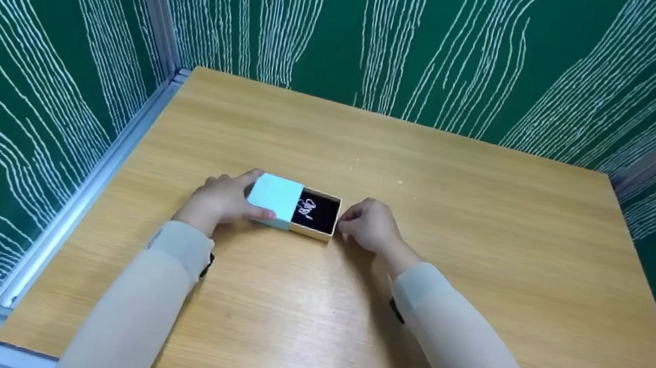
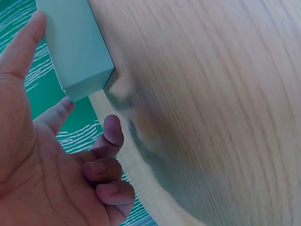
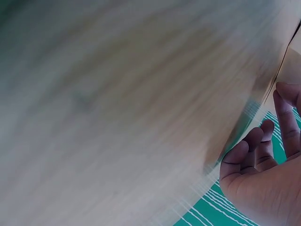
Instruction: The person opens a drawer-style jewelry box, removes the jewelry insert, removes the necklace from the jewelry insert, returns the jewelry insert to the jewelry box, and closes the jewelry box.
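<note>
A small drawer box with a light blue sleeve (image 1: 276, 195) lies on the table, its tray (image 1: 311, 233) drawn partway out to the right. On the black lining sits a silvery chain-like piece of jewellery (image 1: 308, 209). My left hand (image 1: 224, 198) grips the sleeve from the left, thumb on the near side and index finger at the far side; its other fingers curl loosely in the left wrist view. At the tray's right end, the thumb and index finger of my right hand (image 1: 371, 224) pinch at the edge. Exactly what they pinch is hard to make out.
The wooden table (image 1: 469, 188) carries a few tiny pale specks (image 1: 400, 182) beyond the box. Green panels (image 1: 341, 31) with white wavy lines stand at the back and both sides. A metal rail (image 1: 66, 212) runs along the left edge.
</note>
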A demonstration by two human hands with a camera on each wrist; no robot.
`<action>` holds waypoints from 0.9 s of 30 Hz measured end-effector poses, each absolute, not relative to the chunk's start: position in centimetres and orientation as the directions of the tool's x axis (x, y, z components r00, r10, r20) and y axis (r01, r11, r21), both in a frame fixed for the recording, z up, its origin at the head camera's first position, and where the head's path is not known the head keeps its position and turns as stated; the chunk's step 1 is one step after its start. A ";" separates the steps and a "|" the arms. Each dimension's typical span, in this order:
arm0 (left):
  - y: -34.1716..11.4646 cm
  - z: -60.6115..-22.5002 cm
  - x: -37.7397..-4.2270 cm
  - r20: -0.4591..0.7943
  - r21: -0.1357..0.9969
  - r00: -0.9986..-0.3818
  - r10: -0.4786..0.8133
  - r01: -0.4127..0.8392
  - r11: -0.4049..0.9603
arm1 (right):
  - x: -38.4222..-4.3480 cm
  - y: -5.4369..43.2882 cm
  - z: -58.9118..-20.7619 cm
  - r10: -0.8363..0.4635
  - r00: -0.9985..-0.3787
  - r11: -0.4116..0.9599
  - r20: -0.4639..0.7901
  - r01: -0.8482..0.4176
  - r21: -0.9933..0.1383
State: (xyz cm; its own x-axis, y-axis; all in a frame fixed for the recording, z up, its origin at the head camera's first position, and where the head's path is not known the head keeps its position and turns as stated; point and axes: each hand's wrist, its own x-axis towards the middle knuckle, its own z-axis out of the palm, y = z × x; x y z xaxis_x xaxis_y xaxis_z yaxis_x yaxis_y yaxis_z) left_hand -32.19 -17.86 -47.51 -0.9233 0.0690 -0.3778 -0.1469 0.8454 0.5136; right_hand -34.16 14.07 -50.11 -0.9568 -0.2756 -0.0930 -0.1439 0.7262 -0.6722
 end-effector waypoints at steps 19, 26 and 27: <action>-18.0 -47.8 -32.3 -0.389 0.526 -0.920 0.052 -0.175 0.832 | -34.5 13.7 -48.9 -0.311 -0.942 0.667 -0.128 -0.121 -0.736; -17.9 -47.8 -32.3 -0.392 0.539 -0.918 0.058 -0.178 0.824 | -34.5 12.5 -48.8 -0.305 -0.931 0.744 -0.200 -0.102 -0.660; -17.9 -47.8 -32.3 -0.392 0.538 -0.918 0.060 -0.176 0.825 | -34.5 12.4 -48.8 -0.302 -0.930 0.749 -0.210 -0.095 -0.656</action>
State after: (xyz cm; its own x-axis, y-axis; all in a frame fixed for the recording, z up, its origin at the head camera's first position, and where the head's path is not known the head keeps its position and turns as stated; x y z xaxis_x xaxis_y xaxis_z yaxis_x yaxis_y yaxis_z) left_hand -32.34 -17.92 -47.82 -0.9181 0.0597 -0.3918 -0.1758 0.8246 0.5377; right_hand -34.52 12.40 -48.84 -0.9300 -0.3019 -0.2099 -0.0951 0.7490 -0.6557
